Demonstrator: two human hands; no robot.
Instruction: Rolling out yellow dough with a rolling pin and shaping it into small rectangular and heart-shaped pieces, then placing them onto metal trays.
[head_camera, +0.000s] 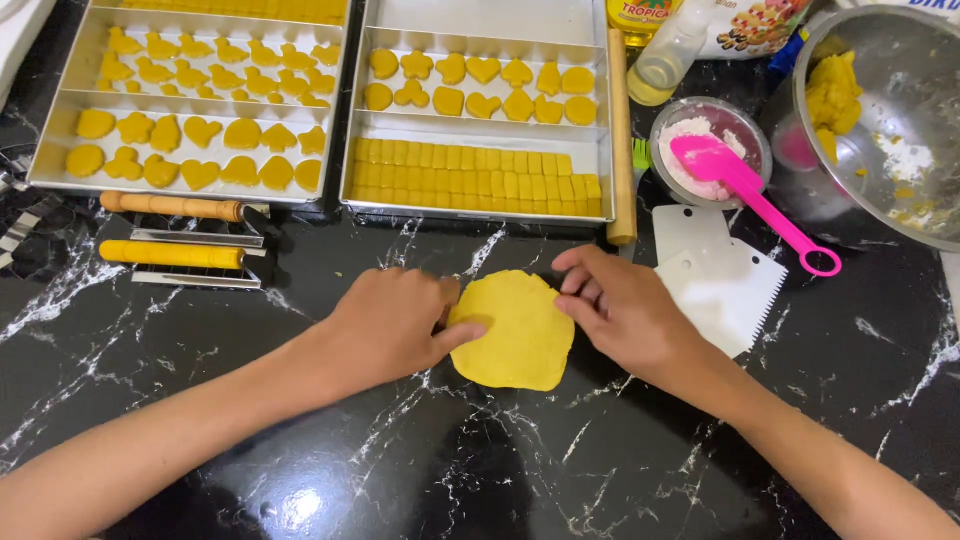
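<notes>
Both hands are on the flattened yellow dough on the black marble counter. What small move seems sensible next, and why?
Probably press the dough flatter and more even. The left hand and right hand sit on its opposite edges with nothing in them, the disc's outline looks uneven, and the rolling pin lies untouched beside the trays of cut shapes.

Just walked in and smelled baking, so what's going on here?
A person's left hand and right hand press on a flat round of yellow dough on the black marble counter. Behind it, two metal trays hold cut dough shapes. A pink spatula rests in a flour container, beside a metal bowl with leftover dough.
</notes>
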